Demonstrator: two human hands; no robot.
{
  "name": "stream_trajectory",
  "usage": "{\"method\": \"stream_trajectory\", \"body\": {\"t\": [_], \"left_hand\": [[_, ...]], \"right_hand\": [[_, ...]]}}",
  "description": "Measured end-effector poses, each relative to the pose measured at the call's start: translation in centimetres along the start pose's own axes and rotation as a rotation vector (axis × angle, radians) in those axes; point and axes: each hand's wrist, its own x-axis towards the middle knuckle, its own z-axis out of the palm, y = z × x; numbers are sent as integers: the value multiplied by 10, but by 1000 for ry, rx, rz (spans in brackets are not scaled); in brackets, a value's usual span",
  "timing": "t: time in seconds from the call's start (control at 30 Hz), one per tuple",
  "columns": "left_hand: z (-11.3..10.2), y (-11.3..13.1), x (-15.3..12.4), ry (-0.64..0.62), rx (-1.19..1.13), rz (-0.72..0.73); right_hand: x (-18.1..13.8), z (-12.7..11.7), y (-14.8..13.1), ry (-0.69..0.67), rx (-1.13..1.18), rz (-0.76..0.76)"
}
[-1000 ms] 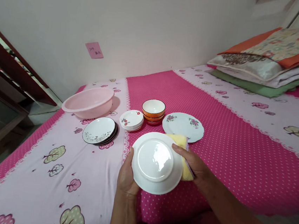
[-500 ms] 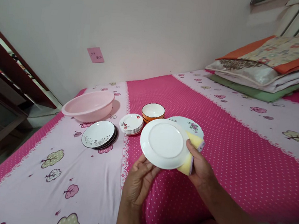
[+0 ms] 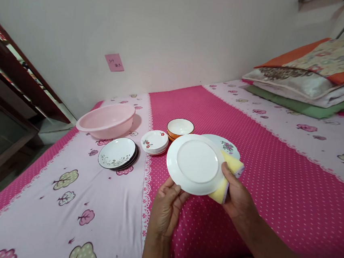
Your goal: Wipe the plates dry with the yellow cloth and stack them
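Observation:
A white plate (image 3: 197,162) is held up with its underside and foot ring facing me. My left hand (image 3: 168,201) grips its lower left rim, thumb on the underside and fingers behind. My right hand (image 3: 239,192) is closed on a yellow cloth (image 3: 222,188) with a purple edge, which wraps the plate's right rim. Behind the held plate, partly hidden, lies a floral plate (image 3: 228,145) on the bed. Just beyond it stand orange bowls (image 3: 180,126) with white insides, and to their left a stack of small flowered plates (image 3: 155,141).
Dark-rimmed plates (image 3: 117,153) are stacked farther left, with a pink basin (image 3: 106,120) behind them. Folded bedding (image 3: 310,85) lies at the far right. A pink note (image 3: 114,62) is on the wall behind the pink bedsheet (image 3: 290,189).
The whole view has shifted slightly, so things appear a little farther right. My left thumb has come up onto the plate's rim; both hands still hold the plate and cloth.

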Motion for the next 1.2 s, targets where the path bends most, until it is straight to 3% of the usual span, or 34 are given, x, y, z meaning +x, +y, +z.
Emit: {"method": "stream_trajectory", "body": {"t": [0.17, 0.53, 0.93, 1.2], "left_hand": [[-1, 1, -2, 33, 19, 0], [0, 2, -1, 29, 33, 25], [13, 2, -9, -113, 0, 105], [8, 0, -10, 2, -88, 125]], "right_hand": [[2, -6, 4, -73, -78, -90], [1, -5, 5, -72, -59, -53], [-7, -2, 18, -38, 1, 93], [-18, 0, 37, -158, -80, 106]]}}
